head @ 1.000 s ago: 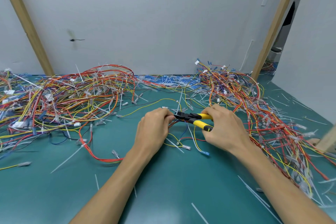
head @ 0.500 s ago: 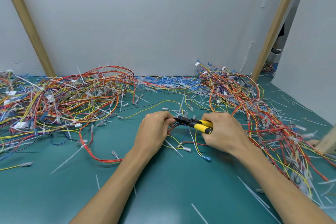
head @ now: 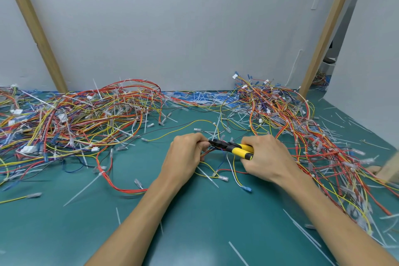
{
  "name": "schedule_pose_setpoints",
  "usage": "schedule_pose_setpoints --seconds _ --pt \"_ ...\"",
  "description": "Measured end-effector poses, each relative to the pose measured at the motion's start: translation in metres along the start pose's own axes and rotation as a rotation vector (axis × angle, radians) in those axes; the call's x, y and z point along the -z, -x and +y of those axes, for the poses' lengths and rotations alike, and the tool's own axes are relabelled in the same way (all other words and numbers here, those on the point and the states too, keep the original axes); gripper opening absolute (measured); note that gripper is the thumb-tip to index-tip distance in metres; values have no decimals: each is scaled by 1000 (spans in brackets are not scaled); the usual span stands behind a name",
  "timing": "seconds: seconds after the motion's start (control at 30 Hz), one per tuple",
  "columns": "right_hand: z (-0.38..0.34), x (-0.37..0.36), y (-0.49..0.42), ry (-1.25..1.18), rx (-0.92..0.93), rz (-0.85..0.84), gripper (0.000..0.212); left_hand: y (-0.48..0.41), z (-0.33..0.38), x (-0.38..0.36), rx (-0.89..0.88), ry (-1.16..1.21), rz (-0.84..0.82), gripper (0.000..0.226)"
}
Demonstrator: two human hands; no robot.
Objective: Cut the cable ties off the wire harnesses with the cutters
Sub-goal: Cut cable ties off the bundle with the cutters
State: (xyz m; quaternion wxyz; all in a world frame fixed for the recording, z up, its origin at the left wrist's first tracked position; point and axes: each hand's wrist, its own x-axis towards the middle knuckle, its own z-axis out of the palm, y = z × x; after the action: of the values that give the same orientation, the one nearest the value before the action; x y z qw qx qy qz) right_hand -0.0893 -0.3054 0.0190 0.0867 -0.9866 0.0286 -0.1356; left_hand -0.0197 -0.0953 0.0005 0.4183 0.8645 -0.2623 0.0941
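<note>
- Yellow-handled cutters (head: 231, 147) lie nearly level just above the tabletop (head: 194, 227), centre of view, black nose pointing left into the wires.
- The nose meets a small harness (head: 206, 152) – a few red and dark wires – right at the left fingertips; the cable tie being worked on is hidden there, so I cannot tell whether it is already cut.
- Step in hand, as I judge it: a snip on one tie of this harness, with the blades set at the bundle.
- The next move calls for a firm squeeze with only the plastic strap between the blades, not the insulation – then the freed tie dropped and the harness slid along to its next tie.
- The left hand (head: 184, 156) is palm down, fingers curled, pinching the harness by the cutter nose.
- The right hand (head: 267, 157) is wrapped round both handles, knuckles up, wrist low over the tabletop.
- Both forearms reach in from the near edge and converge.
- Loose ends of the harness trail toward the viewer between the hands.
- Outward, a tangled pile of harnesses (head: 75, 119) lies to the left, another pile (head: 280, 112) to the right, and white cut-off ties (head: 83, 188) are scattered about.
</note>
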Motion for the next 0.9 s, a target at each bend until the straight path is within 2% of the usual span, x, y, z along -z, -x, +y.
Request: schedule_pose_setpoints --seconds 0.6,0.9 --pt "0 2 -1 -33 -10 -10 16 1 -4 -1 -49 89 33 21" --pt "0 3 -2 -30 -29 -18 18 1 -3 -1 -17 111 23 21"
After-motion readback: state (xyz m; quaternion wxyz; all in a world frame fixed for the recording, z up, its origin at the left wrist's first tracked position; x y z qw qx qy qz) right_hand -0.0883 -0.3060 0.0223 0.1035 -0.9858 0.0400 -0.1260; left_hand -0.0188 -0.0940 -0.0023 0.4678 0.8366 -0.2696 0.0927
